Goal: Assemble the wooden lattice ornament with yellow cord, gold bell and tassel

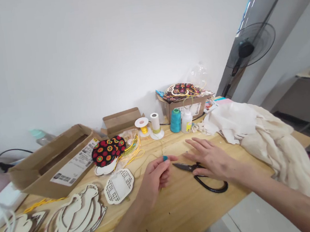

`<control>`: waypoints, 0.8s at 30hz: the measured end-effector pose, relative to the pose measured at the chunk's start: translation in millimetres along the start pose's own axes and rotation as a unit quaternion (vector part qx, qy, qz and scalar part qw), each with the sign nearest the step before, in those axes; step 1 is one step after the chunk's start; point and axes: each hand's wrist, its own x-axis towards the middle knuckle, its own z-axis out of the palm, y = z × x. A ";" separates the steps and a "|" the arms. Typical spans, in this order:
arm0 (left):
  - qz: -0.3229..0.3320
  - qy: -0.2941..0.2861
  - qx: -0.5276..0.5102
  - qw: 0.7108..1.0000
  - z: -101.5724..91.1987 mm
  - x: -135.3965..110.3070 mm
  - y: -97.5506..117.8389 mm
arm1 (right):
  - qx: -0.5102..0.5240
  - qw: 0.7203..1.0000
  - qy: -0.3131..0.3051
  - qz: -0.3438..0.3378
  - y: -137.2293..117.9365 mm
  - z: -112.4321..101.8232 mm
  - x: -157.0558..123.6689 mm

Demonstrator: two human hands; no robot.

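My left hand [156,176] is closed in a pinch on a small teal object [165,158] above the wooden table [180,207]. My right hand [208,157] lies flat with fingers spread on black scissors [200,176], whose blades point left toward the left hand. Thin yellow cord [137,156] trails from the left hand's side toward a pile of patterned red-and-black fabric pieces [107,151]. A white cut-out wooden frame [119,185] lies just left of my left hand.
Stacked wooden cut-outs [72,222] fill the near left. Cardboard boxes [56,162] stand at the back, one box [185,106] heaped with fabric pieces. Spools [143,126], a teal thread cone [175,120] and a glue bottle [186,121] sit behind. Cream cloth [259,133] drapes the right edge. A fan [249,46] stands beyond.
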 end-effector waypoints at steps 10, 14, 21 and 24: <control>-0.004 0.013 0.017 1.000 -0.9 1.2 -1.4 | -0.057 0.989 0.034 0.134 92.6 37.5 0.2; -0.006 0.021 0.019 1.000 0.0 0.4 0.3 | -0.011 0.990 0.056 0.129 93.5 23.8 -0.7; 0.001 0.006 -0.012 1.000 -4.3 4.3 -6.3 | 0.044 0.974 0.158 0.156 89.1 18.2 -3.4; 0.046 0.009 -0.054 0.997 -4.5 8.7 -12.1 | 0.114 0.951 0.222 0.181 52.2 -0.5 4.2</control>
